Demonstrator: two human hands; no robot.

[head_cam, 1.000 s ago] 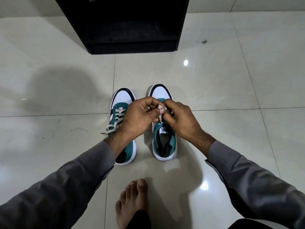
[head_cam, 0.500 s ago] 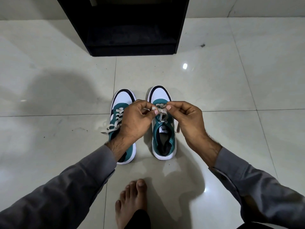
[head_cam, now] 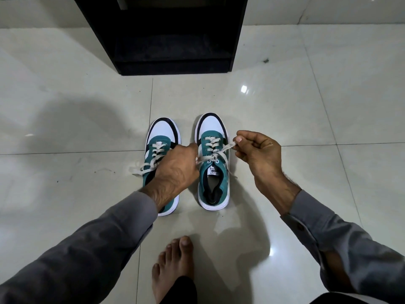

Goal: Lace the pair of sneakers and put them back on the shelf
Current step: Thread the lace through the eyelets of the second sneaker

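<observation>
Head view shows your right hand point(head_cam: 257, 153) raised just right of the right sneaker point(head_cam: 213, 163), thumb and forefinger pinched shut on one end of its pale lace point(head_cam: 221, 150), which runs taut from the eyelets up to your fingers. Your left hand point(head_cam: 177, 170) sits between the two shoes, knuckles up, fingers curled closed at the lace's other end by the top eyelets; the pinch itself is hidden under the hand, so you cannot tell exactly how it holds. Both wrists come out of grey sleeves point(head_cam: 92, 249).

Your left hand covers part of the left sneaker point(head_cam: 161, 141), which is laced, its loose ends trailing onto the floor to its left. Both shoes stand upright side by side on the floor, toes pointing away from you, close together but not touching. Each has a white toe cap with a black rim, a teal upper, a white sole and a dark lining; the right one shows a white tongue label, its lettering too small to read.

They rest on glossy pale floor tiles point(head_cam: 306, 119) with thin grout lines, reflections of lamps and a few dark specks. Beyond the toes, well apart, stands a black shelf unit point(head_cam: 175, 40), its lowest compartment open and dark. Your bare foot point(head_cam: 173, 266) lies near the bottom edge, behind the shoes.
</observation>
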